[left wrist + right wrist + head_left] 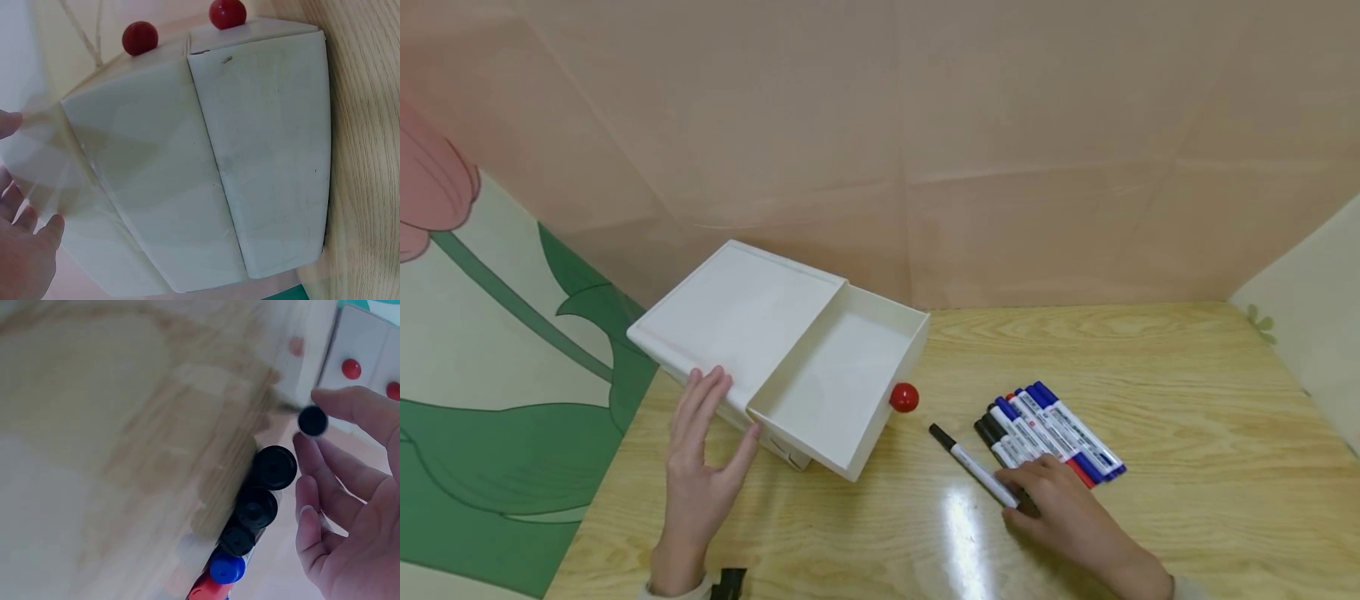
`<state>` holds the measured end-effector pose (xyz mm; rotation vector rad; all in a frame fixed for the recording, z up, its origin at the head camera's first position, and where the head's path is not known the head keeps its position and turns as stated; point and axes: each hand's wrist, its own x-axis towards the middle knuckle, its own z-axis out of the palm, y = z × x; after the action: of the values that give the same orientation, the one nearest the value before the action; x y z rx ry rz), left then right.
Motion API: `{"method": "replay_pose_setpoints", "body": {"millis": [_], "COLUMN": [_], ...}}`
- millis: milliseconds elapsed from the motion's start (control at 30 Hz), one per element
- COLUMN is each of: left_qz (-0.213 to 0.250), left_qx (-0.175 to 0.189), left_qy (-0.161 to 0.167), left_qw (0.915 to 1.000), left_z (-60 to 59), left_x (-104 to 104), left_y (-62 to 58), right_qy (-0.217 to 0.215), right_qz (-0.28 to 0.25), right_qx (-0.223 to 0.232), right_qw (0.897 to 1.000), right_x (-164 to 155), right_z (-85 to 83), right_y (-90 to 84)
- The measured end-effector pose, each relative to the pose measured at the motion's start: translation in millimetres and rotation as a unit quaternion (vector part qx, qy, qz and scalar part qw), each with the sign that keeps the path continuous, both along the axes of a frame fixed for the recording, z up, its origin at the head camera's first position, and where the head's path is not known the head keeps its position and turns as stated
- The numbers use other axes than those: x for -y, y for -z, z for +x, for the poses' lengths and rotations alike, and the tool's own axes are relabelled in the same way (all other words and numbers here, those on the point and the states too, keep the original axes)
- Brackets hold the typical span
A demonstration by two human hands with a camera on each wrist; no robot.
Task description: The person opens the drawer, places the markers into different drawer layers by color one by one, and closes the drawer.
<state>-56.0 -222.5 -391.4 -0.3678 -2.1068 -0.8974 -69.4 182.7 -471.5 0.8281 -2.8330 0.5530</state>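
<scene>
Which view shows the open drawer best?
Head view: the drawer is seen from above, pulled out of the white box, its inside and red knob visible. The left wrist view shows only the box's outer side and two knobs. The right wrist view catches a blurred corner with knobs behind the markers.

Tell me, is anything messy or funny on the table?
Only a little. One black marker lies apart from the neat row of markers, under the right hand. The white box's drawer stands pulled out, empty.
</scene>
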Motion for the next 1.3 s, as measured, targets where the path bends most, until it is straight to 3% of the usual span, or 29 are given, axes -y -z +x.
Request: {"method": "replay_pose_setpoints", "body": {"millis": [233,533,733,967,1300], "left_qz": [0.004,-0.001,-0.002,-0.002,0.003], "left_qx": [0.001,-0.002,-0.004,-0.003,-0.001], "left_qy": [0.002,-0.003,-0.004,-0.003,-0.001], "left_qw": [1.0000,1.0000,1.0000,1.0000,1.0000], "left_z": [0.2,0.2,0.1,-0.1,-0.2], "left_x": [0,0,-1,-1,-1], "left_y": [-0.3,0.3,0.3,-0.1,-0.4], "right_qy": [-0.004,0.001,-0.016,-0.006,0.012], "right_qz": [-0.015,-0.055,-0.095,-0.130,-0.141], "right_qx": [-0.067,-0.035,-0.045,-0.032,-0.031], "right_qw": [0.998,0.998,0.994,0.991,0.989], "right_x": [1,-1,-5,-7,-6], "right_z": [-1.8,-2.5,-4.5,-4.9,-7.6], "right_y": [0.6,-1.3,-2.4,-8.7,-14.1]}}
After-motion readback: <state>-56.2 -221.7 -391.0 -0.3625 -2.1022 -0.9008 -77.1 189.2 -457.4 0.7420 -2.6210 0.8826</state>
